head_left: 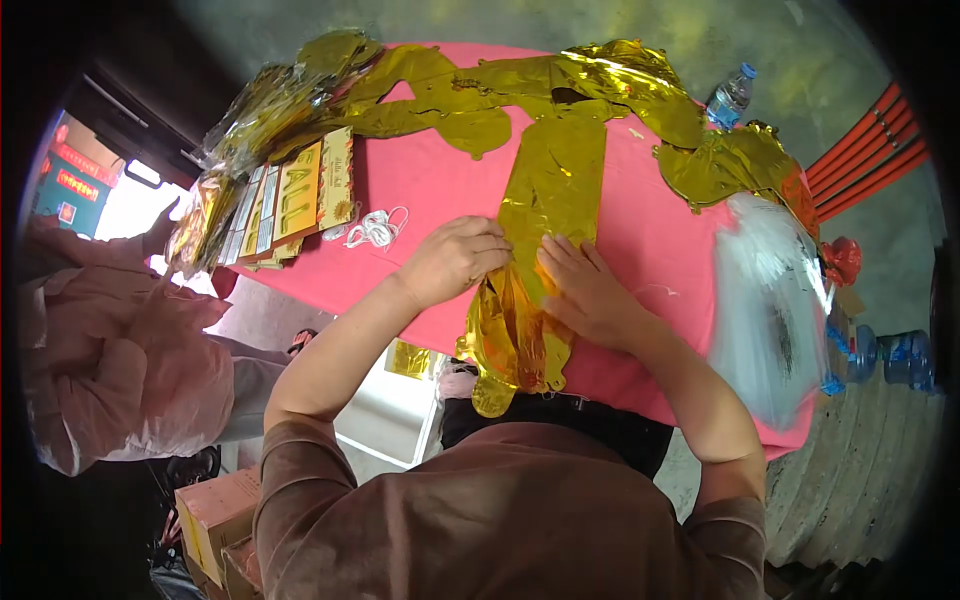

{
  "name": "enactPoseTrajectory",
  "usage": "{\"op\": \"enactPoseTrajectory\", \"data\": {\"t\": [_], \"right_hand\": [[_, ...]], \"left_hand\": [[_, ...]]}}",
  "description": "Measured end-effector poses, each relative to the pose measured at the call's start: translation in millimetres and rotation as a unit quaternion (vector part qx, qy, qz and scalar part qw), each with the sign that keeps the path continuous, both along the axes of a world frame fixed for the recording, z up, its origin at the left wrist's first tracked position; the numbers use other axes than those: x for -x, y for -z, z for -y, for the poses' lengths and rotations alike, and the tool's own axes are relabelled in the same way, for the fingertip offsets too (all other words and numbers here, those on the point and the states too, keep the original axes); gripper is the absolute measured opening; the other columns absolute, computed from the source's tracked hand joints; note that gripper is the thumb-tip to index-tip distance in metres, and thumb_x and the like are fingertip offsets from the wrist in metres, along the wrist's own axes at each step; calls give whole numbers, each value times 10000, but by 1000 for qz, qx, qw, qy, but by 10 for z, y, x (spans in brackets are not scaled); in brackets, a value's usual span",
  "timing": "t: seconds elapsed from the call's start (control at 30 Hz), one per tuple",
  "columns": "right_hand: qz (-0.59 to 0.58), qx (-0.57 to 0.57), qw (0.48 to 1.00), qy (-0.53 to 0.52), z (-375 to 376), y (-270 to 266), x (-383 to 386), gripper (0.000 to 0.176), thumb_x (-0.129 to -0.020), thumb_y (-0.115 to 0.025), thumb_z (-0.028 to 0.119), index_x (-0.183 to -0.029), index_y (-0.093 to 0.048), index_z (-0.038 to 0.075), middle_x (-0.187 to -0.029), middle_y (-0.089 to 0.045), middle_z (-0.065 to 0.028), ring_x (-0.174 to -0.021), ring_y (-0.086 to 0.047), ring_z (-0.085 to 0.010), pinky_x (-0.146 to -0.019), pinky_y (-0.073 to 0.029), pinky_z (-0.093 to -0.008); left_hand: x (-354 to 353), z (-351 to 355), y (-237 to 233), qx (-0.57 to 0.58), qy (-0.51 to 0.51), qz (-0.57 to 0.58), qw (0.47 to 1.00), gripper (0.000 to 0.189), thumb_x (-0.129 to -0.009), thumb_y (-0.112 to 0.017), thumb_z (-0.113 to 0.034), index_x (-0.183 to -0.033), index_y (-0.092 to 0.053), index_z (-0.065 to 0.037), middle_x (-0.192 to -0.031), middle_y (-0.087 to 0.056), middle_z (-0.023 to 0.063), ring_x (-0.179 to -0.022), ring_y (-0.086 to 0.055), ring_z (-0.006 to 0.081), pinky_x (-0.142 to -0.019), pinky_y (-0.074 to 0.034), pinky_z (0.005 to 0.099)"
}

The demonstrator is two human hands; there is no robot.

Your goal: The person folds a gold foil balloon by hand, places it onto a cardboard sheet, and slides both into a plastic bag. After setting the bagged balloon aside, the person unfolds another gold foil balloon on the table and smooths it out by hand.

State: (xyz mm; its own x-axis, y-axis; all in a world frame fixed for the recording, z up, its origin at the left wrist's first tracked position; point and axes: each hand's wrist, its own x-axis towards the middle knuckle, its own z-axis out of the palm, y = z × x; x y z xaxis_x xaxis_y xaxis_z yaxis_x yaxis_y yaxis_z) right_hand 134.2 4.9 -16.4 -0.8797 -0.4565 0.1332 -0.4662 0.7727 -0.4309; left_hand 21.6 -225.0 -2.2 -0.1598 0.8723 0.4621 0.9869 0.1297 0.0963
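A long, flat gold foil balloon [556, 180] lies down the middle of the pink-covered table, its near end crumpled and hanging over the front edge. My left hand [458, 262] has its fingers curled on the balloon's left edge, pinching the foil. My right hand [590, 292] rests flat on the balloon's right side, fingers stretched out. Beyond them, more flat gold foil balloons [475, 130] spread across the far side of the table. A gold foil piece [725, 168] lies at the right.
Printed cards [300, 200] and white string [376, 228] lie left on the pink cloth [420, 190], near plastic-wrapped foil packs [265, 115]. Clear plastic bags [765, 310] cover the right end. A water bottle [730, 97] stands at the far right. Another person [130, 340] is at left, near cardboard boxes [215, 510].
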Motion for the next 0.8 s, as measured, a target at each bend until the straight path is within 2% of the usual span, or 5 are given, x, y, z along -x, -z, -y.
{"op": "enactPoseTrajectory", "data": {"t": [0.1,0.2,0.63,0.73,0.8], "right_hand": [[50,150,987,37,-348,96,71,462,-829,-538,76,-1286,-477,49,-1354,-450,-181,-1272,-402,-360,-1083,-286,-468],[-111,29,991,74,-379,-269,-115,448,-755,-553,-33,-1189,-558,80,-1196,-569,-134,-1119,-518,-346,-989,-391,-452],[-120,143,982,-2,-113,-112,-178,446,-785,-673,164,-1210,-553,100,-1206,-572,-133,-1076,-557,-319,-932,-440,-430],[-131,51,987,-71,-151,-177,-118,432,-822,-658,199,-1223,-544,86,-1234,-562,-124,-1104,-555,-279,-943,-438,-419],[-89,185,976,-69,-62,-187,-36,300,-814,-670,201,-1100,-638,116,-1061,-637,-79,-979,-602,-228,-856,-470,-372]], "left_hand": [[-70,64,11,-12,15,33,999,201,-702,-663,-74,-902,-665,-58,-959,-670,49,-962,-605,237,-813,-507,353],[-244,150,11,-47,-15,83,995,179,-735,-657,-80,-913,-668,-64,-954,-681,53,-922,-631,239,-812,-512,363],[-317,70,-138,43,33,236,970,233,-838,-586,-109,-1068,-621,-96,-1035,-655,148,-884,-635,345,-820,-507,418],[-270,46,-245,123,-30,321,938,265,-850,-569,-87,-1111,-612,-102,-1047,-665,128,-891,-657,293,-819,-508,377],[-242,17,-371,127,-44,554,821,348,-841,-563,-57,-1187,-582,-92,-1060,-668,84,-930,-638,188,-840,-494,335]]}}
